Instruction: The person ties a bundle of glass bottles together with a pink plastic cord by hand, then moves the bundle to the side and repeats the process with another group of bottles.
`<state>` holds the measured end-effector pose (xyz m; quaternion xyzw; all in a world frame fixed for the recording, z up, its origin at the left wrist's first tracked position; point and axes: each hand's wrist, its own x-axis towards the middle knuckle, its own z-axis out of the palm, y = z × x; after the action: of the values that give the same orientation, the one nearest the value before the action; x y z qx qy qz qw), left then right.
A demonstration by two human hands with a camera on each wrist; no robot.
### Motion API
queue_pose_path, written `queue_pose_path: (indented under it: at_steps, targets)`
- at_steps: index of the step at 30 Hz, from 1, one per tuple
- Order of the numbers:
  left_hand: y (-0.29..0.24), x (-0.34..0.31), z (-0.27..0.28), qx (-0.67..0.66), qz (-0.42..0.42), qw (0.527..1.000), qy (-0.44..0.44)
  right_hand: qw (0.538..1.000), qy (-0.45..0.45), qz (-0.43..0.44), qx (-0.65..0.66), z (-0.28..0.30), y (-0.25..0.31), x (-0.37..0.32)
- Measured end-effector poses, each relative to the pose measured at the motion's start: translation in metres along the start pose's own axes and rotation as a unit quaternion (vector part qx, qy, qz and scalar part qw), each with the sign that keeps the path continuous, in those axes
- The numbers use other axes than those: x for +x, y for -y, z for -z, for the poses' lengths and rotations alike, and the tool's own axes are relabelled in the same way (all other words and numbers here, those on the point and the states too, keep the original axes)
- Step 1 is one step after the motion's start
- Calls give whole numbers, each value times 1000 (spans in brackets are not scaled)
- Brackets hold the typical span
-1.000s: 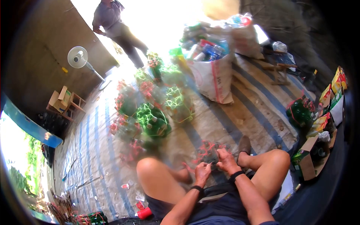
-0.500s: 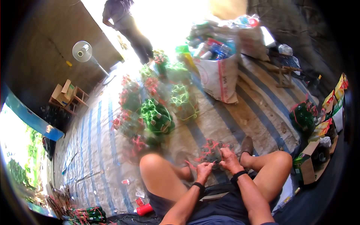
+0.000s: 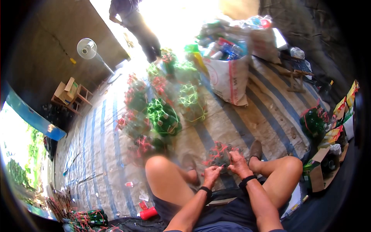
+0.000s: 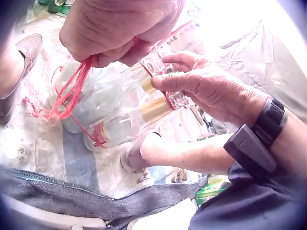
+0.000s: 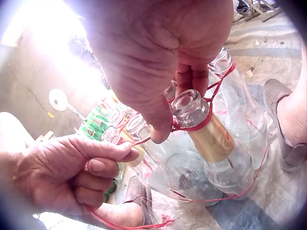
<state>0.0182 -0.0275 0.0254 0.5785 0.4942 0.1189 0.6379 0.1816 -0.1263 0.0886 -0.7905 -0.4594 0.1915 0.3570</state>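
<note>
Clear glass bottles (image 5: 220,158), some with gold neck labels, stand bundled between the feet, red string (image 5: 196,127) looped round their necks and lower down. My left hand (image 3: 211,176) pinches the red string between thumb and curled fingers; in the left wrist view that hand (image 4: 120,28) has a loose bunch of red strands (image 4: 72,91) hanging from it. The right hand (image 3: 238,165) is at the bottle necks, its thumb and fingers pinching the string beside a neck, seen close in the right wrist view (image 5: 163,57).
Net-tied green bottles (image 3: 164,120) and other bundles stand ahead on the striped sheet (image 3: 92,154). Beyond are full sacks (image 3: 228,81), a fan (image 3: 87,48) and a standing person (image 3: 135,27). An open carton (image 3: 319,170) is at the right, a red bottle (image 3: 148,213) by the left leg.
The head view has shifted slightly, so the surroundings sit further right. Both hands stay at the bottle necks, the left having moved slightly closer to the right.
</note>
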Motion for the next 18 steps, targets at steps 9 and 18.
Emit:
queue_pose_path:
  at_steps: [9,18]
  targets:
    - [15,9,-2,-17,37,999,9,1000,-2,2,8,1,1,-1]
    - [14,8,-5,-57,19,998,9,1000,-5,4,4,2,2,0]
